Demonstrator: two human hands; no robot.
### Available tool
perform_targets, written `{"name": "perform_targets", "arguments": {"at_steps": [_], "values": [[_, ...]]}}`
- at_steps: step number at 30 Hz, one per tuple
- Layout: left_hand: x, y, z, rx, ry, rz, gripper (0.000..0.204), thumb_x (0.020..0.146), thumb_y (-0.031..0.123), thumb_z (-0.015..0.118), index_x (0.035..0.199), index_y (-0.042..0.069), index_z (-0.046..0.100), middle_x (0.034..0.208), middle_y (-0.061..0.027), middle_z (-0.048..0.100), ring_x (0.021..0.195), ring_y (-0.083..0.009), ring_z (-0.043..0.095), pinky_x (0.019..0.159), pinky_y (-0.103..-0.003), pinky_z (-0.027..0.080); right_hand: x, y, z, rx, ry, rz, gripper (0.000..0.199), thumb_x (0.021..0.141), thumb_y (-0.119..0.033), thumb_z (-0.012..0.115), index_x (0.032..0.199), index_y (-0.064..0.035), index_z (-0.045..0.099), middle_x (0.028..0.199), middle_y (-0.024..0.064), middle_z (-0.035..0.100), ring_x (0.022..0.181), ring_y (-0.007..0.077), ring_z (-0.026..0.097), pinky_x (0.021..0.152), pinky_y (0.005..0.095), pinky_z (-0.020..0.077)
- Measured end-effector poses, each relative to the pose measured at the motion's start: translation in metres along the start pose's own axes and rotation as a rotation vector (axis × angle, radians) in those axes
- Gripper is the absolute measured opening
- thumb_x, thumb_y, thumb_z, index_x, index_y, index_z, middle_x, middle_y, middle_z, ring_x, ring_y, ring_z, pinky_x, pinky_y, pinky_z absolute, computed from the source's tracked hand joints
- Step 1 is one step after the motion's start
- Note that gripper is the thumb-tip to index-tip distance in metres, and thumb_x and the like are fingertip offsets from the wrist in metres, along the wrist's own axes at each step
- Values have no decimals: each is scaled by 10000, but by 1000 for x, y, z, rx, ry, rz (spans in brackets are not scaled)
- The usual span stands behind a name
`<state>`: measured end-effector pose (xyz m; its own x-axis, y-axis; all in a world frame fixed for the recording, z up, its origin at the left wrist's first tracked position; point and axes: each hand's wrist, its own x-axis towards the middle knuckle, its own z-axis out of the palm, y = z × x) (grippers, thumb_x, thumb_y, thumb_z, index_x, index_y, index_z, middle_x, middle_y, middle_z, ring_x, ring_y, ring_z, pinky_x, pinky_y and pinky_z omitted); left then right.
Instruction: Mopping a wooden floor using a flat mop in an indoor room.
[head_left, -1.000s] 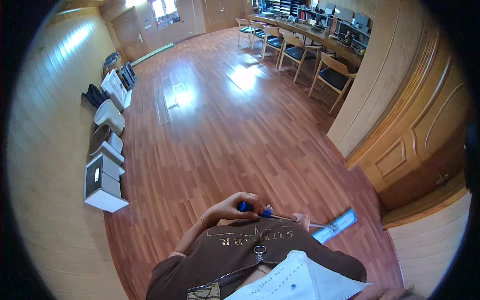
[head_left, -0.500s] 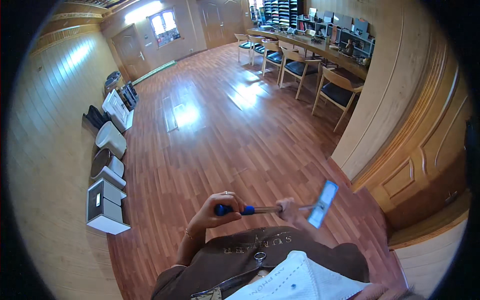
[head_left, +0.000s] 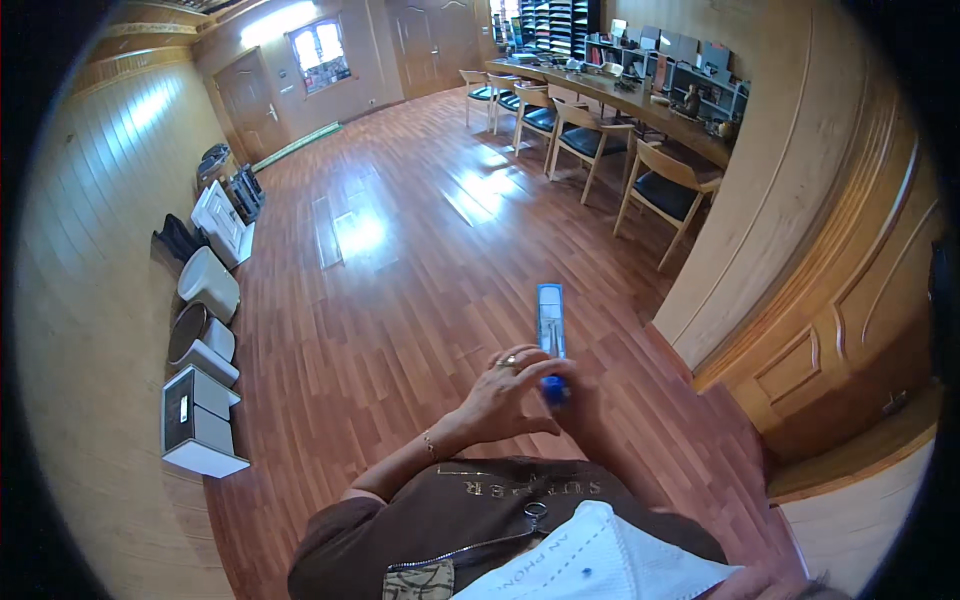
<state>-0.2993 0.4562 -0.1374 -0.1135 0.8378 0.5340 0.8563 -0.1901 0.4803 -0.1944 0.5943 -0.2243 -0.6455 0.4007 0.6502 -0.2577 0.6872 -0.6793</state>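
the left hand (head_left: 498, 398) is curving loosely beside a rounded blue grip (head_left: 554, 392), its thumb spreading away from the fingers; the right hand (head_left: 584, 392) is showing blurred and partly hidden behind it, its hold impossible to tell. the grip's flat-headed tool (head_left: 549, 305) is pointing its narrow blue-and-white rectangular end away, over reddish-brown plank flooring (head_left: 400, 350). farther right, pale wooden black-seated armchairs (head_left: 663, 196) are lining a long brown wooden table (head_left: 704, 142).
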Motion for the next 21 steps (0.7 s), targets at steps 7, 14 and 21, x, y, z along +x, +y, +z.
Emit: {"name": "perform_targets", "arguments": {"at_steps": [7, 14, 21], "values": [[5, -77, 82, -110, -409, -56, 853, 717, 365, 762, 1410, 116, 332, 1334, -206, 455, 1235, -377, 430, 1013, -468, 376, -48, 28, -66, 112, 306, 310, 175, 760, 60, 656, 894, -36, 597, 948, 88, 626, 975, 223, 599, 920, 361, 445], [3, -109, 173, 72, -682, 57, 953, 693, 430, 738, 1463, 181, 233, 1414, -209, 362, 1278, -446, 358, 976, -560, 387, -114, -47, -103, 108, 243, 444, 153, 742, 24, 693, 843, -19, 586, 953, 120, 634, 1078, 285, 572, 958, 421, 413], [60, -17, 125, -45, -369, 518, 1073, 566, 466, 824, 1466, 272, 273, 1541, -131, 154, 1412, -401, 95, 1000, -631, 217, -95, -174, -110, 144, 553, 309, 253, 773, -182, 734, 888, -14, 583, 856, 130, 630, 889, 296, 608, 838, 450, 482]]}}
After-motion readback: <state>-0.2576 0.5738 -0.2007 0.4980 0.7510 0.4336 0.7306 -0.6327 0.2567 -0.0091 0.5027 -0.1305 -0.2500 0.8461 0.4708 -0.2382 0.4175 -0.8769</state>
